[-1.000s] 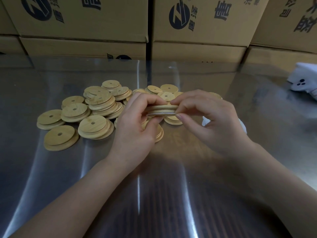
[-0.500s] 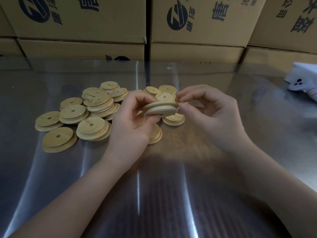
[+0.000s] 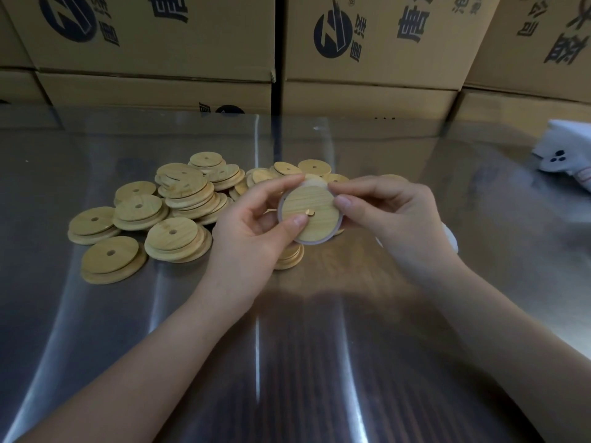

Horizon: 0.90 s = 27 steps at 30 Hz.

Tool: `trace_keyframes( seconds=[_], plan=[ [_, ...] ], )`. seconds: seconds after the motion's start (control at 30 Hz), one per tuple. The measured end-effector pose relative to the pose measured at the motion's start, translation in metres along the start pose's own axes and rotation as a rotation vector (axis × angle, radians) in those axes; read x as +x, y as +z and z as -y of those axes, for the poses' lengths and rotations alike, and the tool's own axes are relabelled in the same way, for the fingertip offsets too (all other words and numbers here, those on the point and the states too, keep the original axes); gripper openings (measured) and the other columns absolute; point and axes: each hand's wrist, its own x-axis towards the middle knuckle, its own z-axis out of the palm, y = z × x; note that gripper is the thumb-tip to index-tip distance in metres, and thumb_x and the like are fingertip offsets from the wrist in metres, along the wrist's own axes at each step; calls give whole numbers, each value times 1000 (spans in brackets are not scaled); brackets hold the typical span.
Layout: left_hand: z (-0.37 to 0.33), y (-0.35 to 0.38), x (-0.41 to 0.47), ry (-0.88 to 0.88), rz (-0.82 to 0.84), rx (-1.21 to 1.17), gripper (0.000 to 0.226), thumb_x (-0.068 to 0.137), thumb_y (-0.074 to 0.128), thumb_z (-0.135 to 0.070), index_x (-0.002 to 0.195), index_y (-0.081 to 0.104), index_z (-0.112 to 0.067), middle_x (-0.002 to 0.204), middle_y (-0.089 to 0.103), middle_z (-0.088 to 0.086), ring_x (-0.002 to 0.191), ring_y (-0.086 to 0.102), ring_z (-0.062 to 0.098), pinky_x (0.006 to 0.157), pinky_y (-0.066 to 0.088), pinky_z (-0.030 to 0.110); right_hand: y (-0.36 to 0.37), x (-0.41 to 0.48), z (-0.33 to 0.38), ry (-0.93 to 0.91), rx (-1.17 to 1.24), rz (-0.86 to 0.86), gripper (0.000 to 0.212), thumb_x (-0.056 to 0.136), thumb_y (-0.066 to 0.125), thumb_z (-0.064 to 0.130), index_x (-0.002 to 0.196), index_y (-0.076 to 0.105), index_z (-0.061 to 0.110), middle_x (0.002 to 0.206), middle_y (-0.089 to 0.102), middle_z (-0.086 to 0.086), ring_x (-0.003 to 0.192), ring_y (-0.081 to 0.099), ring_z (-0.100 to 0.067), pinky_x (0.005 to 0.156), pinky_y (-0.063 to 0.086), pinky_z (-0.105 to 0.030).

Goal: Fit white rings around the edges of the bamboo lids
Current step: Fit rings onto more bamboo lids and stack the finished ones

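a wall of cardboard boxes (image 3: 153,43) with dark printed logos stands along the far side, stacked right up to the back edge of the shiny metal table (image 3: 96,330). the table is covered by a clear sheet that throws long streaks of glare toward the near edge.

on the far left part of the table lies a loose pile of bamboo lids (image 3: 179,199), round discs each with a small hole in the middle, some stacked in twos and threes, some leaning over one another. a few more sit behind and under the hands. at the far right edge there is a white object with dark dots (image 3: 566,155), partly blurred.

both forearms reach in from the near side and meet above the middle of the table. the left hand (image 3: 252,231) grips one held lid (image 3: 310,215) from the left, thumb pressed on its face, fingers curled behind its top edge. the right hand (image 3: 393,215) pinches the lid's right edge between thumb and fingers. the lid is tilted so its flat face looks toward the person, lifted clear of the table. a white ring (image 3: 311,242) runs around its rim, showing plainly along the bottom and left. something white (image 3: 451,238) peeks out on the table behind the right hand.
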Motion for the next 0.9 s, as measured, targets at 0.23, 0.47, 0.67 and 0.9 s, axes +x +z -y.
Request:
trace_keyframes(
  seconds=[0.23, 0.47, 0.67, 0.9],
  plan=[
    [1, -3, 2, -79, -59, -74, 37, 79, 67, -2, 113, 65, -17, 104, 74, -4, 100, 70, 15, 80, 60, 32, -4, 2, 3, 143, 54, 117, 21, 93, 58, 6, 109, 71, 10, 108, 73, -7, 101, 69, -21, 77, 60, -35],
    [5, -1, 3, -126, -85, -36, 42, 86, 66, 2, 117, 64, -26, 102, 74, -6, 90, 71, 10, 71, 59, 24, -1, 4, -4, 337, 98, 108, 43, 74, 72, 21, 117, 63, 16, 90, 72, -10, 76, 68, -19, 60, 58, -30],
    [9, -1, 4, -197, -102, 50, 31, 93, 61, -6, 109, 64, -32, 96, 75, 2, 89, 73, 15, 70, 60, 26, -8, 8, -10, 509, 129, 60, 26, 79, 72, 10, 104, 69, 5, 78, 72, -14, 60, 67, -18, 55, 56, -24],
    [9, -6, 5, -226, -148, 188, 22, 97, 55, -8, 94, 70, -23, 84, 73, 1, 68, 71, 18, 55, 57, 26, -42, 26, -19, 625, 290, -379, 27, 90, 65, 4, 115, 57, 7, 80, 72, -12, 58, 70, -20, 54, 57, -27]
  ],
)
